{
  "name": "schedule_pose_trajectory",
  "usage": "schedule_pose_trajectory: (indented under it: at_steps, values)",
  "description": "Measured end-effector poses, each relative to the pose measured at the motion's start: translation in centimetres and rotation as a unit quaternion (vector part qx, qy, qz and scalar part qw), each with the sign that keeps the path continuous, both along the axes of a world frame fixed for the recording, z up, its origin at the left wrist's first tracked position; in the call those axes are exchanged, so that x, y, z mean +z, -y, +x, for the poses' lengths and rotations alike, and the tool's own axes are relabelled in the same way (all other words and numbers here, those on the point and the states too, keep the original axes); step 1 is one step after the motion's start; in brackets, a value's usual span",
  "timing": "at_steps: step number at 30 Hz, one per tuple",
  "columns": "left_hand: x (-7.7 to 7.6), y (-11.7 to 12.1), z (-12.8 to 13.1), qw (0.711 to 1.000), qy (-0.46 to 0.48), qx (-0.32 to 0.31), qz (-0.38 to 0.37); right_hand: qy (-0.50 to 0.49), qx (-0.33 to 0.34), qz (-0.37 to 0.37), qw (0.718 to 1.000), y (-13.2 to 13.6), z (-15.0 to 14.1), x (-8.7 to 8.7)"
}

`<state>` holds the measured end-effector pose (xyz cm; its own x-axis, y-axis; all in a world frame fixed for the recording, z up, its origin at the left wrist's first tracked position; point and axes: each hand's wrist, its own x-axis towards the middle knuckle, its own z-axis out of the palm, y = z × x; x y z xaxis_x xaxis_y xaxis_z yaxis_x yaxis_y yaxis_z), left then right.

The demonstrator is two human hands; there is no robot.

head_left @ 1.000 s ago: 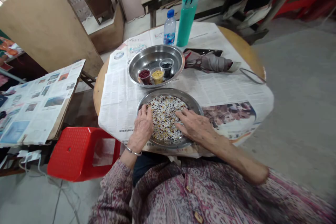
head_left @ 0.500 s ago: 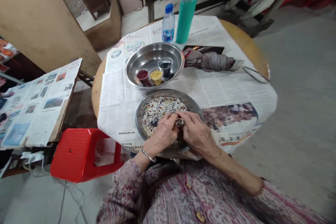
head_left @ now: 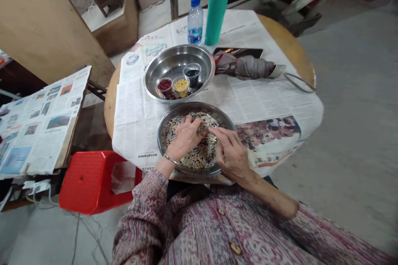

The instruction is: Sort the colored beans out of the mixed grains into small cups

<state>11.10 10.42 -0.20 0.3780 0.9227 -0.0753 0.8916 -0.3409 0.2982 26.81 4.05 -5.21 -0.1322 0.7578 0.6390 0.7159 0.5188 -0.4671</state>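
That mixed grain (head_left: 199,159) sits in a steel plate (head_left: 160,136) right at the near edge of the newspaper-covered round table (head_left: 107,107), so one knock on the rim could spill it onto the floor. Left hand (head_left: 185,138) is curled down into the mix, right hand (head_left: 231,155) reaches across, fingertips almost meeting; can't tell if they're pinching anything.

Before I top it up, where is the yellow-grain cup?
In the head view, the yellow-grain cup sits at the near side of the steel bowl, between the red-bean cup and the black-seed cup.
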Motion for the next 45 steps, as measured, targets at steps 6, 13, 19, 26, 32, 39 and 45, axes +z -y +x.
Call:
schedule_pose_trajectory:
  at_steps: [6, 13, 19, 26, 32, 39, 45]
  values:
    - [0.2, 2.8, -1.4, 0.99, 0.09, -0.073, -0.083, -0.009, 0.003, -0.002, 1.0, 0.0, 0.0, 0.1]
    - [2.0, 7.5, -2.2, 0.98, 0.085, -0.13, -0.125, -0.014, 0.009, -0.003, 1.0, 0.1, 0.0, 0.1]
    - [1.9, 7.1, -1.0, 0.983, -0.021, -0.138, -0.117, -0.01, 0.014, -0.004, 1.0, 0.0, 0.0, 0.1]
    - [2.2, 4.8, -2.1, 0.998, -0.05, 0.001, -0.042, -0.015, 0.015, -0.005, 1.0, 0.1, 0.0, 0.3]
    - [1.2, 2.4, -1.8, 1.0, -0.008, -0.006, -0.023, -0.027, 0.016, -0.019, 0.999, 0.1, 0.0, 0.0]
    - [-0.2, 0.2, -0.3, 0.997, 0.051, -0.04, -0.049, -0.027, 0.011, -0.032, 0.999, 0.2, 0.0, -0.1]
    - [0.7, 0.7, -0.6, 0.992, 0.083, -0.028, -0.089, -0.038, 0.012, -0.015, 0.999, 0.1, 0.0, -0.1]
